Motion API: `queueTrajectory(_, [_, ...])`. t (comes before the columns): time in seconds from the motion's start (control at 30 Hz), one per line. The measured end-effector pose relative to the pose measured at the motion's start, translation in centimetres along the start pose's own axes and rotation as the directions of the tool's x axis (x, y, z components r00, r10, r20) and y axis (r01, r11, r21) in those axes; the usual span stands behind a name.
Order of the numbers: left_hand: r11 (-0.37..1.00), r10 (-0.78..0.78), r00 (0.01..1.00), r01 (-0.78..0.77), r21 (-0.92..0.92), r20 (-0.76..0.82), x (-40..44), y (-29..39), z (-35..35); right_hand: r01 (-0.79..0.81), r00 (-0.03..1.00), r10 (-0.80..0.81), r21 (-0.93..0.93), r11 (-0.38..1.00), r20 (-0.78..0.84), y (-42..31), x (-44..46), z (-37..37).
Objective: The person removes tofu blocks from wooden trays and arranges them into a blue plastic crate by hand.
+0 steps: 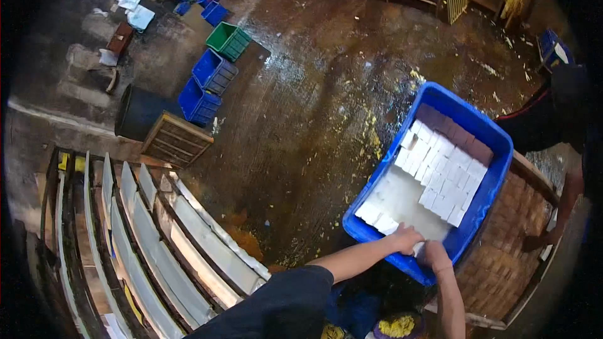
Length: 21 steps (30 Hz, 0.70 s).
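A large blue tub [355, 228] holds rows of white rectangular blocks [441, 157], packed side by side along its far and right parts. Cloudy pale liquid [401, 189] fills the gap among them, and more blocks [375, 215] lie by the near left wall. At the near end, my left hand [404, 239] is closed with its fingers bent at a small white block [418, 248]. My right hand [434, 255] is curled against the other side of that block, inside the near rim. The right fingertips are mostly hidden.
A woven tray [496, 245] in a wooden frame adjoins the tub, with another person's arm [570, 198] beyond. Long slatted racks [160, 245] stand at left. Green [229, 41] and blue crates [201, 100] sit on the wet, littered floor. A yellow-filled container [397, 325] is below.
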<state>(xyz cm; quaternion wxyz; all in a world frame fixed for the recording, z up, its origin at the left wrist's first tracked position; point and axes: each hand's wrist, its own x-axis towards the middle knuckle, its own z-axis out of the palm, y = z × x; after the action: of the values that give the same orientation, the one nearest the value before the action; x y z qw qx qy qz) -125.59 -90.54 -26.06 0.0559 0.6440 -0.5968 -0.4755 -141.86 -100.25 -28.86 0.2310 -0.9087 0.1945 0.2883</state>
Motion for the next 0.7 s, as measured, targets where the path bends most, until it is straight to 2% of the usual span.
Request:
queueTrajectory(0.03, [1.0, 0.005, 1.0, -0.005, 0.007, -0.01, 0.0, 0.0, -0.2, -0.002, 1.0, 0.002, -0.007, 1.0, -0.011, -0.1, -0.4, -0.7])
queueTrajectory(0.1, [1.0, 0.02, 0.999, -0.021, 0.008, 0.043, 0.0, 0.0, 0.1, -0.129, 0.974, 0.145, 0.099, 0.987, -0.171, -1.7, -1.6, -1.8])
queueTrajectory(0.17, [0.997, -0.005, 1.0, 0.005, 0.082, -0.005, 0.5, -0.2, 1.2, -0.07, 0.996, 0.072, 0.053, 0.996, -0.048, -2.5, -1.5, -3.0])
queueTrajectory(0.2, [0.987, -0.035, 0.999, 0.041, 0.158, -0.041, 0.8, -0.1, 1.7, -0.073, 0.994, 0.093, 0.265, 0.962, -0.065, -2.2, -1.1, -2.5])
queueTrajectory(0.23, [0.997, 0.057, 0.994, -0.052, 0.051, -0.09, 1.6, -1.3, 2.9, -0.068, 0.981, 0.117, 0.297, 0.953, -0.152, -2.1, -1.8, -1.7])
queueTrajectory(0.27, [0.995, 0.103, 0.986, -0.101, 0.02, -0.134, 1.4, -1.0, 2.3, -0.082, 0.975, 0.133, 0.27, 0.959, -0.179, -1.5, -1.8, 0.1])
queueTrajectory(0.3, [0.984, 0.177, 0.96, -0.173, 0.035, -0.218, 1.3, -1.1, 2.3, -0.114, 0.975, 0.169, 0.332, 0.936, -0.142, -1.5, -1.4, 0.9])
queueTrajectory(0.33, [0.985, 0.17, 0.963, -0.157, 0.076, -0.209, 1.6, -1.2, 2.4, -0.142, 0.959, 0.237, 0.458, 0.878, -0.156, -3.6, -2.7, -2.2])
queueTrajectory(0.37, [0.977, 0.163, 0.967, -0.13, 0.17, -0.196, 2.2, -2.3, 3.6, -0.231, 0.936, 0.327, 0.477, 0.848, -0.129, -5.3, -4.1, -5.0])
queueTrajectory(0.4, [0.952, 0.282, 0.944, -0.254, 0.168, -0.171, 2.5, -3.1, 3.4, 0.064, 0.877, 0.117, 0.354, 0.933, -0.466, -5.4, -5.5, -5.9])
queueTrajectory(0.43, [0.95, 0.196, 0.98, -0.179, 0.258, -0.042, 1.8, -1.4, 1.5, -0.091, 0.897, 0.255, 0.415, 0.905, -0.361, -5.7, -6.4, -7.2])
queueTrajectory(0.47, [0.949, 0.248, 0.96, -0.214, 0.234, -0.127, 1.9, -1.8, 2.1, 0.025, 0.721, 0.26, 0.399, 0.917, -0.643, -6.0, -8.8, -9.1])
queueTrajectory(0.5, [0.931, 0.309, 0.942, -0.272, 0.242, -0.132, 2.0, -2.1, 2.2, 0.116, 0.625, 0.323, 0.494, 0.862, -0.711, -5.8, -12.2, -11.9])
queueTrajectory(0.53, [0.916, 0.357, 0.922, -0.314, 0.251, -0.148, 2.1, -1.7, 2.5, 0.186, 0.545, 0.42, 0.593, 0.783, -0.726, -4.7, -15.0, -13.2])
queueTrajectory(0.57, [0.899, 0.389, 0.913, -0.346, 0.27, -0.125, 2.2, 0.0, 2.3, 0.183, 0.459, 0.468, 0.596, 0.782, -0.755, -2.2, -17.9, -14.2])
queueTrajectory(0.6, [0.892, 0.411, 0.894, -0.354, 0.281, -0.179, 2.1, 1.0, 2.0, 0.184, 0.371, 0.506, 0.596, 0.782, -0.779, 0.3, -20.5, -14.4])
queueTrajectory(0.67, [0.876, 0.476, 0.831, -0.415, 0.247, -0.289, 2.8, 1.9, 2.8, 0.062, 0.257, 0.701, 0.735, 0.675, -0.665, 6.7, -24.4, -12.2])
queueTrajectory(0.7, [0.917, 0.387, 0.907, -0.36, 0.171, -0.167, 3.1, 2.5, 2.9, -0.011, 0.192, 0.762, 0.775, 0.632, -0.619, 10.8, -25.8, -9.8])
